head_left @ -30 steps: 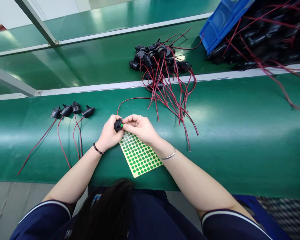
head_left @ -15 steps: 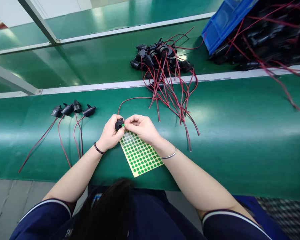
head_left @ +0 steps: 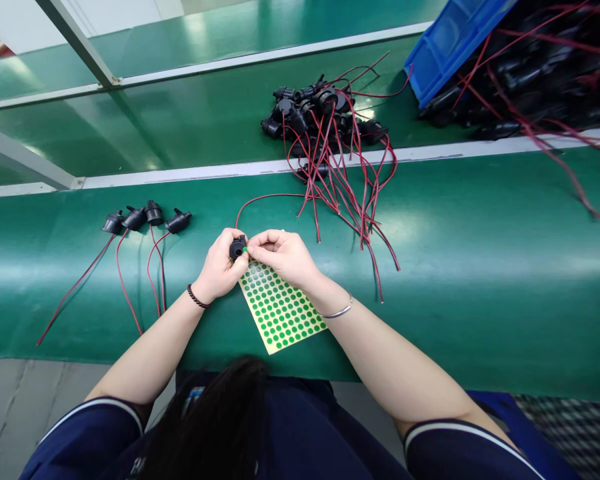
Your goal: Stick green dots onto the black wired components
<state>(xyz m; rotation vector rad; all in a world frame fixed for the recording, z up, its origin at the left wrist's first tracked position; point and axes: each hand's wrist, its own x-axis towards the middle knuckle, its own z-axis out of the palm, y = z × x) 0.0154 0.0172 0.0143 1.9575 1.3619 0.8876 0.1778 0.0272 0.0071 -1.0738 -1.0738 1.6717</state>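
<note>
My left hand [head_left: 221, 267] grips a small black round part [head_left: 237, 249] whose red wire [head_left: 265, 197] loops away over the green belt. My right hand [head_left: 283, 255] pinches a green dot sticker [head_left: 245, 250] against the face of that part. Under both hands lies a pale yellow sheet of green dot stickers [head_left: 279, 308], with its top corner hidden by my fingers.
Several black parts with red wires [head_left: 146, 218] lie in a row at the left. A tangled pile of the same parts [head_left: 324, 127] sits behind the hands. A blue bin [head_left: 450, 40] spills more at the top right. White rails [head_left: 260, 167] border the green belt [head_left: 480, 267].
Hardly anything has moved. My right fingertips with the green dot have shifted slightly on the black part.
</note>
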